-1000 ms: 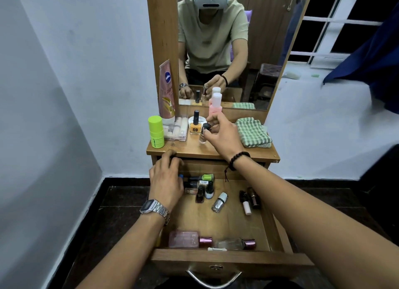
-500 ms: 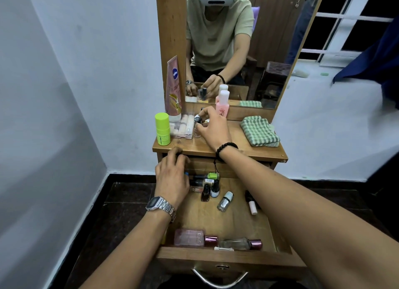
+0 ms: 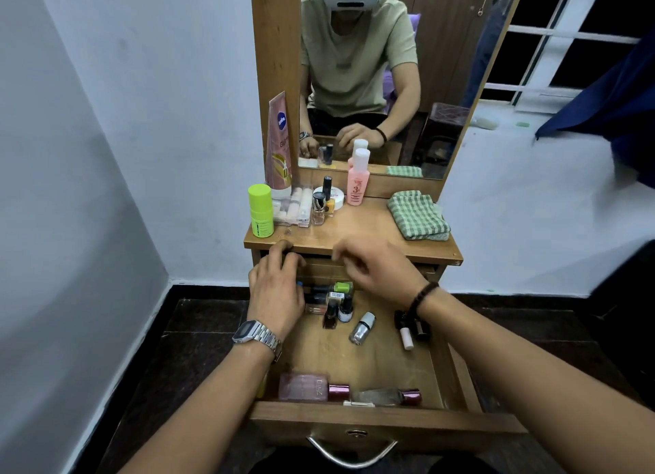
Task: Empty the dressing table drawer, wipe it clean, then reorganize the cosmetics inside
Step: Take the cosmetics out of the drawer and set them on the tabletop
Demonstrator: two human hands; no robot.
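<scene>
My right hand [image 3: 379,268] was smeared by motion, so I could not tell how its fingers lay. My left hand [image 3: 278,289] covered the left end of the cluster of small dark bottles [image 3: 331,301] at the back of the open wooden drawer [image 3: 382,425]. The curved metal drawer handle [image 3: 351,454] ran close to the bottom edge. The print on the pink tube [image 3: 280,143] was too small to read.

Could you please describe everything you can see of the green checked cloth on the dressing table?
The green checked cloth is a soft woven fabric in green and white checks, folded into a thick stack with its layers showing at the near edge. It lies flat on the right end of the wooden tabletop, just below the mirror. Neither hand touches it.
</scene>
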